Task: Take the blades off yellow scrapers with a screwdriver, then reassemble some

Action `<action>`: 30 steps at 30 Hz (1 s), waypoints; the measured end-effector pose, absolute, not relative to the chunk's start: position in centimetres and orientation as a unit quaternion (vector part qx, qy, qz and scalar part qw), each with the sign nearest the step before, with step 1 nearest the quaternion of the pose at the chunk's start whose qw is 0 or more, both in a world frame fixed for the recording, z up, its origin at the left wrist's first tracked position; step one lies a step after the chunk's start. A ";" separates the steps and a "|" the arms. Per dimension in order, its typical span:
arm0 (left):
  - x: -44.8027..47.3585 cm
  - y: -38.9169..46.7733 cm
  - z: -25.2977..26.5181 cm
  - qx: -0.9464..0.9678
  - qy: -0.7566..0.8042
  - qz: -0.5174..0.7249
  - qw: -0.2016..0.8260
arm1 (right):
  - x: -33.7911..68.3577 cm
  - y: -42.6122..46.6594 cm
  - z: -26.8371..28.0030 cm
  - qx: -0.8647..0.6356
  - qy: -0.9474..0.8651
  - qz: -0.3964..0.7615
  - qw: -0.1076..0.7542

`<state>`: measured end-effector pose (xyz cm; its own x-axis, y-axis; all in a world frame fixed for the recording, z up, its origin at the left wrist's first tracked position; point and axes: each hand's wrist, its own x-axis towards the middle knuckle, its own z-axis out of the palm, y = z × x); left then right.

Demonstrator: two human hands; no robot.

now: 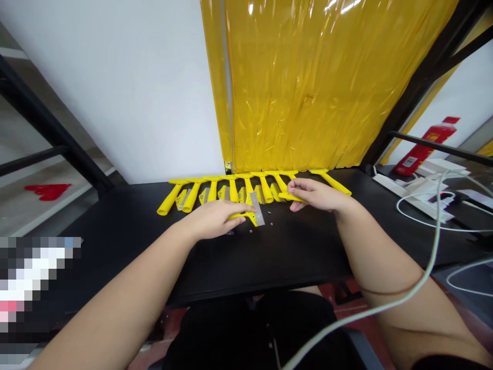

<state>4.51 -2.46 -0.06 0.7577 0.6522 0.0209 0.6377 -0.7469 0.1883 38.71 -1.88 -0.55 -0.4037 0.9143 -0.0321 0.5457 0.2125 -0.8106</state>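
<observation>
My left hand (215, 220) is closed around the yellow handle of a scraper, low over the black table. The scraper's flat metal blade (258, 209) points away to the right of my fingers. Between the fingertips of my right hand (310, 195) is a small flat yellow plastic piece (291, 197), held apart from the blade. Beyond both hands, several yellow scraper handles (166, 203) lie in a row. Small yellow pieces with metal parts (204, 195) lie between them. A few tiny metal fasteners (269, 212) rest on the table near the blade.
The black table (239, 267) ends at a yellow plastic curtain (308, 92) and a white panel (154, 92). On the right stand a red bottle (425, 147) and white power strips (414, 198). A pale cable (433, 257) loops across my right forearm. Dark frame posts flank both sides.
</observation>
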 end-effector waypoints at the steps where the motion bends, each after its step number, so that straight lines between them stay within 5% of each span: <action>1: 4.5 -2.4 -0.1 0.934 0.343 0.044 0.085 | 38.6 -1.9 -0.6 -0.496 -0.712 0.416 0.273; 11: 4.8 -2.8 0.2 0.936 0.339 0.040 0.082 | 38.1 -1.8 -0.7 -0.397 -0.608 0.534 0.433; 16: 4.8 -2.9 0.2 0.939 0.331 0.042 0.087 | 36.0 -1.7 -1.3 -0.397 -0.554 0.600 0.419; 30: 5.7 -3.7 0.4 0.951 0.305 0.030 0.052 | 30.6 -1.7 -3.1 -0.461 -0.577 0.538 0.406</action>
<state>5.69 -3.70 0.38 0.8127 0.5821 0.0260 0.5759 -0.8092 0.1164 30.61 -1.74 -3.08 -0.2452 0.9691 -0.0278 0.0968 -0.0040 -0.9953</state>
